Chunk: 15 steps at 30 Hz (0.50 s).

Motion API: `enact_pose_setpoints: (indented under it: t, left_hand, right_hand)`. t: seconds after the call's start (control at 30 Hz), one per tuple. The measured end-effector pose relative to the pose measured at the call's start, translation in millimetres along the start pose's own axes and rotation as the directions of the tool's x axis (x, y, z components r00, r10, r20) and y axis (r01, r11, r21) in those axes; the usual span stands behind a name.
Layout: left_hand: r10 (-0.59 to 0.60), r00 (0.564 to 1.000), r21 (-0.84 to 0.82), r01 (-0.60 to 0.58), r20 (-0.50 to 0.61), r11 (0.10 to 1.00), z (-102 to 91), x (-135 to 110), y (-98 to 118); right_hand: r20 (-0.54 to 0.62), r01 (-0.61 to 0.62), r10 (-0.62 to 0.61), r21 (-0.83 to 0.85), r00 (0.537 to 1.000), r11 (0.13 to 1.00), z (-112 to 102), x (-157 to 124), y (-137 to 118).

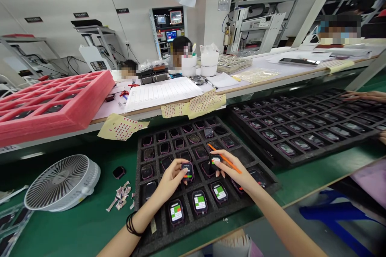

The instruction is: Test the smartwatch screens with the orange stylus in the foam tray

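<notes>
My left hand (174, 174) is closed around a smartwatch body (187, 170) with a lit screen, its thumb lying on the glass. In my right hand (227, 164) is a second smartwatch (215, 161), also lit, pinched by the fingers. An orange stick (224, 158), perhaps a pen or pry tool, is tucked in that same hand. Both hands are above a black foam tray (159, 231) whose compartments hold many watch bodies. Along its near row, several screens glow white and green, such as this watch (199, 201); most others are dark.
Left of the tray are a grey fan (62, 182), a loose dark watch body (119, 172) and a pile of small strips (122, 196). A second filled tray (301, 124) is at right, with another person's hand (366, 95) over it. A shelf with pink foam (57, 104) runs behind.
</notes>
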<state>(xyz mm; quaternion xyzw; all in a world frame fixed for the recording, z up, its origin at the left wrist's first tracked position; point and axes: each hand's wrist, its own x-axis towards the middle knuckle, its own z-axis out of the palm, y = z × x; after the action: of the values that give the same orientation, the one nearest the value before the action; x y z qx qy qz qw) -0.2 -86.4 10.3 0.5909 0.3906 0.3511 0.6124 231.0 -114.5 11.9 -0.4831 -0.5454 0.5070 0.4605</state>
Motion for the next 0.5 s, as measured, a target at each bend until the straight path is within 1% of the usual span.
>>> enact_pose_setpoints:
  t: [0.13, 0.33, 0.5]
  left_hand:
    - [-0.005, 1.0, 0.005, 0.005, 0.012, 1.0, 0.0, -0.1, -1.8]
    - [0.006, 1.0, 0.092, -0.008, 0.025, 0.996, -0.5, -2.1, -2.2]
    - [0.009, 1.0, 0.12, -0.012, 0.026, 0.993, -1.0, -2.0, -3.0]
  right_hand:
    - [-0.005, 0.003, -0.003, -0.005, 1.0, 1.0, 0.5, 0.3, -0.6]
    - [0.0, 0.004, -0.004, -0.023, 1.0, 1.0, 0.5, -0.5, -2.2]
    - [-0.004, 0.005, -0.005, -0.005, 1.0, 1.0, -0.1, -0.8, -2.9]
